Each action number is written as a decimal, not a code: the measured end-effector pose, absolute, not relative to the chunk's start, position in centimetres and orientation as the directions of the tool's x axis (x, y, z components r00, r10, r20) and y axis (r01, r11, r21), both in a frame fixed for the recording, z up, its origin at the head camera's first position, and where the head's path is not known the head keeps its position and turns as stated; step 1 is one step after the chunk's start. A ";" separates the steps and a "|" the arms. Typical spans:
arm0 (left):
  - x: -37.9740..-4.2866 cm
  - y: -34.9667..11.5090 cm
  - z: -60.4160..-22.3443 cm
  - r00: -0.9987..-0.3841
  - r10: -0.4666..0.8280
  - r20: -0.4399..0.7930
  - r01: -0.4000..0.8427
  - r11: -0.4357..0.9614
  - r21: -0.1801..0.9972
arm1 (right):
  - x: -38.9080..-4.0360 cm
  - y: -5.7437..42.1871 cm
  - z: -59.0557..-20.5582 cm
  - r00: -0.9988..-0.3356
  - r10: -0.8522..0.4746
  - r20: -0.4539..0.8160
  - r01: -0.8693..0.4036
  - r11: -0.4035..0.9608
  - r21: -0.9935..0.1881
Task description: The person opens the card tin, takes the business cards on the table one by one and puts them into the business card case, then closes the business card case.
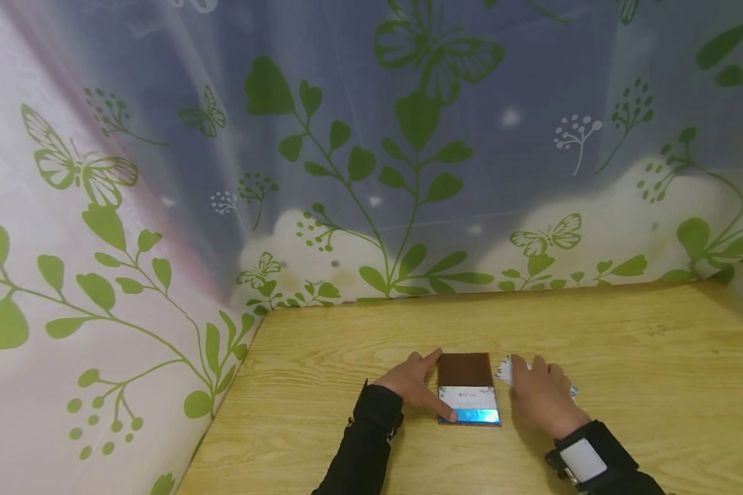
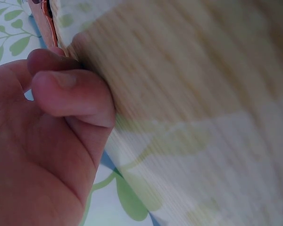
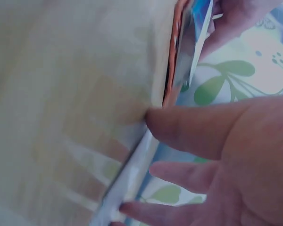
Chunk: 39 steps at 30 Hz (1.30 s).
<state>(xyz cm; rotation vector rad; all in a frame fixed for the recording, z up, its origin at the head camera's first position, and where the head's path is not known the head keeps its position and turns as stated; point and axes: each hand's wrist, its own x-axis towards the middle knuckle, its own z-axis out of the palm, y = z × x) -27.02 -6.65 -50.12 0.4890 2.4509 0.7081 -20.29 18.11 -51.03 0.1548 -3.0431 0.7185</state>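
Note:
On the wooden table lies a flat brown booklet-like holder, with a white printed card over its lower half and a shiny blue strip along the bottom. My left hand is at its left side, thumb pressing the strip's left end and index finger reaching the upper left corner. To the right, my right hand covers most of a second white card with a leafy print. The right wrist view has the thumb and fingers at that card's edges, low over the table.
A pale wood-grain table spreads around both hands. Behind it and to the left hangs a curtain with green leaves and butterflies, meeting the table's back and left edges.

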 end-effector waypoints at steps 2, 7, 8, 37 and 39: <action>-27.0 -6.6 -50.1 -0.792 0.471 -0.389 0.193 0.797 0.572 | -20.4 18.4 -51.0 -0.997 -0.069 0.040 -0.079 0.903 -0.423; -26.9 -6.6 -50.0 -0.788 0.473 -0.393 0.191 0.796 0.574 | -20.6 18.8 -50.7 -0.997 -0.042 0.066 -0.065 0.908 -0.413; -27.0 -6.6 -50.0 -0.788 0.473 -0.395 0.190 0.796 0.575 | -20.7 18.8 -50.7 -0.997 -0.034 0.067 -0.059 0.908 -0.415; -27.0 -6.6 -50.2 -0.790 0.477 -0.384 0.209 0.799 0.564 | -21.2 18.7 -50.1 -0.998 0.019 0.061 -0.024 0.780 -0.625; -27.1 -6.6 -50.2 -0.791 0.477 -0.382 0.213 0.801 0.560 | -21.2 18.6 -50.1 -0.997 0.011 0.074 -0.040 0.759 -0.650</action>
